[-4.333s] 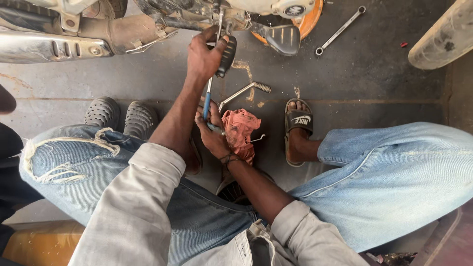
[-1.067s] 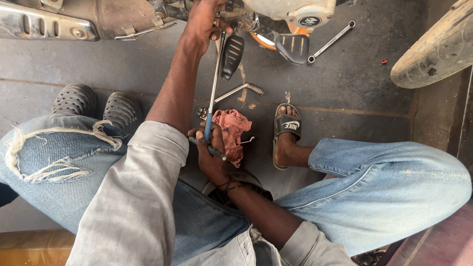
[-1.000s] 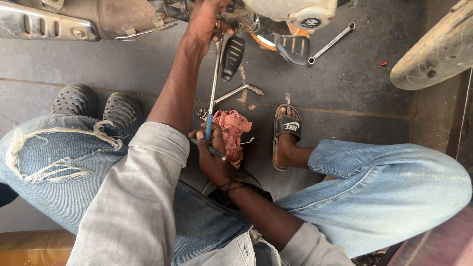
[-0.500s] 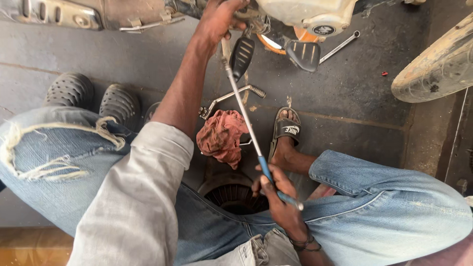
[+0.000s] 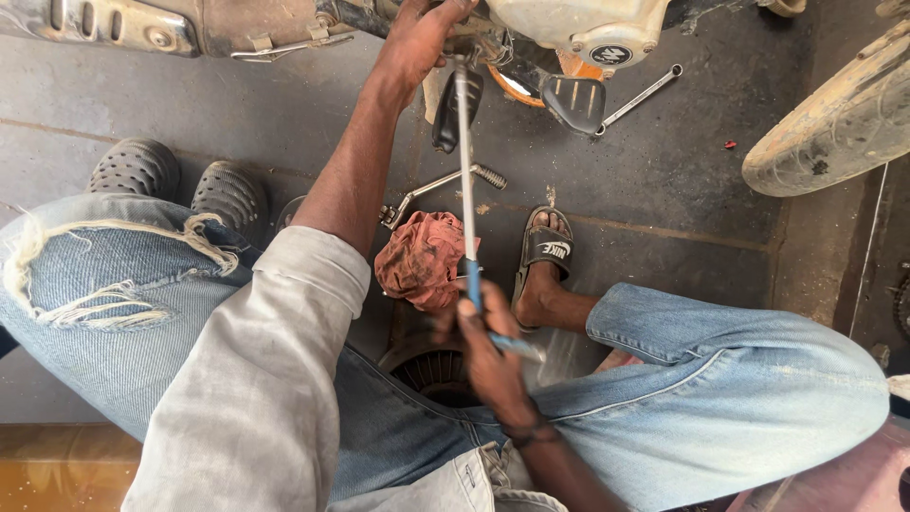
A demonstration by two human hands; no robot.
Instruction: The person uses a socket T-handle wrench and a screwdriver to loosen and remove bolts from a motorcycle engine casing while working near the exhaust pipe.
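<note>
Right hand (image 5: 488, 356) was clamped on the blue handle of a long T-handle wrench (image 5: 465, 180), near the lap — its steel shaft ran up to the motorcycle engine (image 5: 569, 28) at the far edge. Left hand (image 5: 417, 43) was closed around the far end of the shaft by the engine, fingers curled; what it pinched there couldn't be made out. Judged mid-way: tool seated on a fastener, fastener not yet out. A reddish rag (image 5: 422, 261) lay just left of the shaft, a loose kick lever (image 5: 441, 188) beyond it, a spanner (image 5: 640, 98) far right — all untouched on the concrete floor (image 5: 664, 180).
</note>
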